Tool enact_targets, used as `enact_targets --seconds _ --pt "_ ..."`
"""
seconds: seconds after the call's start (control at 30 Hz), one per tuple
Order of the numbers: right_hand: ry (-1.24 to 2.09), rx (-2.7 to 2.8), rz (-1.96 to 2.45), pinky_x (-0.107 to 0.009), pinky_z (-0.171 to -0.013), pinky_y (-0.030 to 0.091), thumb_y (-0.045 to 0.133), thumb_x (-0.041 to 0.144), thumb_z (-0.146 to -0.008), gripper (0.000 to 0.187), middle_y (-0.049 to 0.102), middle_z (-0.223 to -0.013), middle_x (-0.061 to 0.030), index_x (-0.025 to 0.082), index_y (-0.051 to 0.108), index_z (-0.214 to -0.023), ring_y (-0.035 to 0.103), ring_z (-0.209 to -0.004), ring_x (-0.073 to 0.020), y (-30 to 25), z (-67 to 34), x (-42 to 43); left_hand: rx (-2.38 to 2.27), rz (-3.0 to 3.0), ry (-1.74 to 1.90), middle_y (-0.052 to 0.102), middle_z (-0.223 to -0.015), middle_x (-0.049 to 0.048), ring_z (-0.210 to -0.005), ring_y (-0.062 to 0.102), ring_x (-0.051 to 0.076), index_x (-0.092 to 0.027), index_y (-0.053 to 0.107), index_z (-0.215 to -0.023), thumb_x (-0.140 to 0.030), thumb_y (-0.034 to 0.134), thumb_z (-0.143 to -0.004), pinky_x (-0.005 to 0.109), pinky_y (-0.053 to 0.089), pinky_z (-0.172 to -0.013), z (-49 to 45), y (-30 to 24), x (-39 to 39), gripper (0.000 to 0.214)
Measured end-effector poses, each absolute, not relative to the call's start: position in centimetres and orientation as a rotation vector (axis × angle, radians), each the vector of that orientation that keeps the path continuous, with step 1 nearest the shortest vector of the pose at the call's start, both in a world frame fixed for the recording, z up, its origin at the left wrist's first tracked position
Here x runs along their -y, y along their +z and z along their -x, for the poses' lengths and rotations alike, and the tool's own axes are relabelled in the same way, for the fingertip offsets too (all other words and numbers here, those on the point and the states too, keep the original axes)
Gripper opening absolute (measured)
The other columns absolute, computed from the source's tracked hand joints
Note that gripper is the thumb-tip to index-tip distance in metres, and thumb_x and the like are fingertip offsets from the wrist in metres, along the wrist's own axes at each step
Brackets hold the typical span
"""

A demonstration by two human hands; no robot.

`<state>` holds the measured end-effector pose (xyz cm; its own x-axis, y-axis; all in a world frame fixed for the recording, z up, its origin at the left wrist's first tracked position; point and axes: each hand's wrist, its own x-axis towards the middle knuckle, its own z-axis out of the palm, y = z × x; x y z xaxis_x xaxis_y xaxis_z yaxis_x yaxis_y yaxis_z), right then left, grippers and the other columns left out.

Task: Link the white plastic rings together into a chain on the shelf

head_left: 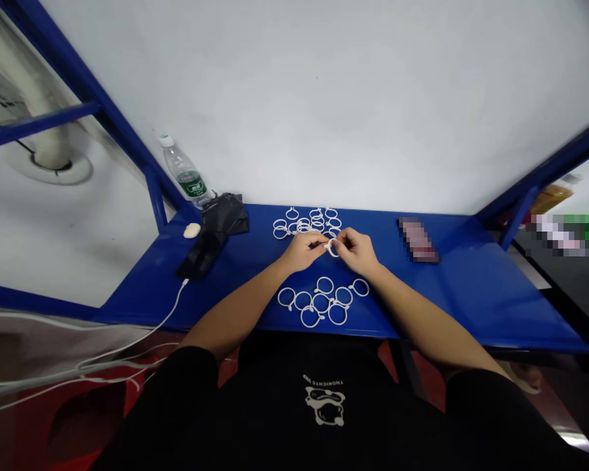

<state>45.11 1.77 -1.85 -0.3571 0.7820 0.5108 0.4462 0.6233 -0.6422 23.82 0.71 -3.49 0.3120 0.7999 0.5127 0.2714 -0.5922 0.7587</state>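
Between my two hands, over the middle of the blue shelf, is a white plastic ring [333,249] with a small tab. My left hand [304,251] pinches it from the left with thumb and forefinger. From the right, my right hand [356,251] grips the ring's other side; its fingertips partly cover it. Beyond my hands lies a group of similar white rings [303,226], some overlapping. Closer to my body, several more white rings [321,302] lie flat in a loose cluster, some touching.
A phone [419,240] lies right of my hands. To the left are a black device [203,254] with a white cable [174,307], a crumpled black bag [226,212], a small whitish object [192,230] and a plastic bottle [186,173]. Blue frame bars [517,219] rise at both sides.
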Motion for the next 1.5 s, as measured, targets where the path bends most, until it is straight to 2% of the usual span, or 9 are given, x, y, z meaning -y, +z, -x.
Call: enact_targets --seconds 0.13,0.2,0.4,0.63,0.87,1.03,1.2,1.5 --pt "0.403 1.992 0.978 -0.028 -0.055 0.044 0.064 0.04 -0.095 0.022 0.068 -0.066 -0.0002 0.024 0.061 -0.08 0.058 -0.054 -0.0151 -2.3 -44.7 -1.5 -0.879 -1.769 1.264 0.078 -0.091 0.0065 -0.067 0.065 0.013 -0.016 0.077 -0.118 -0.033 0.07 -0.093 0.026 0.054 -0.062 -24.1 -4.3 -0.9 0.031" --pt "0.377 1.956 1.001 -0.028 -0.054 0.044 0.064 0.042 -0.095 0.024 0.068 -0.065 -0.0004 0.024 0.061 -0.079 0.057 -0.053 -0.015 -2.6 -44.8 -2.0 -0.853 -1.731 1.289 0.079 -0.094 0.0069 -0.068 0.066 0.013 -0.017 0.076 -0.121 -0.033 0.071 -0.091 0.026 0.055 -0.063 -24.1 -4.3 -0.8 0.035" --pt "0.406 1.942 0.996 -0.029 -0.054 0.046 0.064 0.047 -0.097 0.027 0.073 -0.07 -0.0023 0.024 0.064 -0.083 0.062 -0.056 -0.0164 -3.2 -45.2 -3.1 -0.945 -1.786 1.305 0.076 -0.08 0.0044 -0.062 0.062 0.012 -0.018 0.081 -0.099 -0.036 0.072 -0.093 0.026 0.052 -0.058 -24.3 -3.7 -0.5 0.022" --pt "0.494 2.057 0.876 -0.028 -0.053 0.046 0.066 0.048 -0.095 0.027 0.067 -0.065 0.0011 0.025 0.059 -0.084 0.058 -0.052 -0.0147 -3.3 -45.4 -2.8 -1.009 -1.703 1.386 0.076 -0.083 0.0056 -0.062 0.063 0.012 -0.016 0.081 -0.105 -0.027 0.064 -0.094 0.025 0.05 -0.056 -23.9 -4.3 -1.3 0.023" --pt "0.479 2.096 0.838 -0.026 -0.054 0.044 0.065 0.043 -0.095 0.024 0.065 -0.064 0.0022 0.025 0.056 -0.082 0.056 -0.052 -0.0138 -3.4 -45.4 -3.0 -0.971 -1.871 1.39 0.08 -0.105 0.0083 -0.071 0.064 0.013 -0.019 0.084 -0.106 -0.02 0.067 -0.089 0.028 0.055 -0.066 -23.5 -4.0 -1.3 0.025" --pt "0.472 2.09 0.804 -0.025 -0.053 0.042 0.065 0.041 -0.096 0.023 0.064 -0.063 0.0028 0.024 0.057 -0.082 0.056 -0.052 -0.0132 -3.5 -45.5 -3.2 -0.94 -1.967 1.419 0.081 -0.102 0.0062 -0.078 0.07 0.015 -0.02 0.084 -0.104 -0.012 0.067 -0.084 0.027 0.057 -0.07 -23.6 -4.1 -1.3 0.028" --pt "0.483 2.091 0.791 -0.025 -0.053 0.042 0.066 0.041 -0.096 0.024 0.064 -0.064 0.0027 0.023 0.058 -0.082 0.056 -0.052 -0.0127 -3.7 -45.5 -3.4 -0.971 -2.084 1.418 0.082 -0.099 0.005 -0.079 0.074 0.015 -0.021 0.084 -0.104 -0.004 0.061 -0.086 0.028 0.06 -0.073 -23.9 -3.9 -1.0 0.033" --pt "0.487 2.258 0.731 -0.024 -0.056 0.042 0.064 0.037 -0.093 0.018 0.067 -0.066 0.0015 0.022 0.062 -0.083 0.057 -0.055 -0.0124 -3.2 -45.0 -2.6 -0.994 -2.304 1.292 0.081 -0.093 0.0032 -0.088 0.075 0.018 -0.021 0.082 -0.095 -0.003 0.055 -0.09 0.033 0.061 -0.084 -23.3 -2.9 -0.4 0.033"
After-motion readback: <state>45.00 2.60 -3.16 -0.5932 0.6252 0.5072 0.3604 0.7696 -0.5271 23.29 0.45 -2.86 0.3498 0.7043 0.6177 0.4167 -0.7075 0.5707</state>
